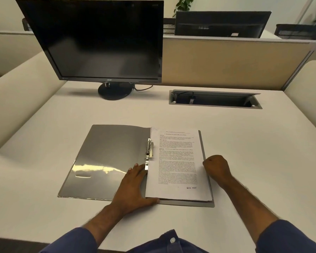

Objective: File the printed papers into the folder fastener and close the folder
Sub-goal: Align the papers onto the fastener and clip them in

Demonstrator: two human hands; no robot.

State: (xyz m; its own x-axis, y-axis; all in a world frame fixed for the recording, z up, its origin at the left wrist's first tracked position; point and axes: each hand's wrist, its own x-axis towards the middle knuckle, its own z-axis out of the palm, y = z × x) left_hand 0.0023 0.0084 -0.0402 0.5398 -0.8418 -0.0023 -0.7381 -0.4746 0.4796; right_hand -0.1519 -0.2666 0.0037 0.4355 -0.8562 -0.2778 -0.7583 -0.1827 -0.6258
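A grey folder point(102, 157) lies open flat on the desk in front of me. Printed papers point(177, 161) rest on its right half, their left edge at the spine. A metal fastener clip point(149, 148) stands along the spine, over the papers' left margin. My left hand point(133, 187) lies flat with fingers spread on the folder's inner cover, its fingertips touching the fastener's lower end and the papers' left edge. My right hand point(217, 168) is curled into a fist, resting at the papers' right edge with nothing visible in it.
A black monitor point(98, 41) on a round stand sits at the back left. A cable hatch point(215, 99) is sunk into the desk at the back right. Partition panels border the desk point(254, 143) on three sides.
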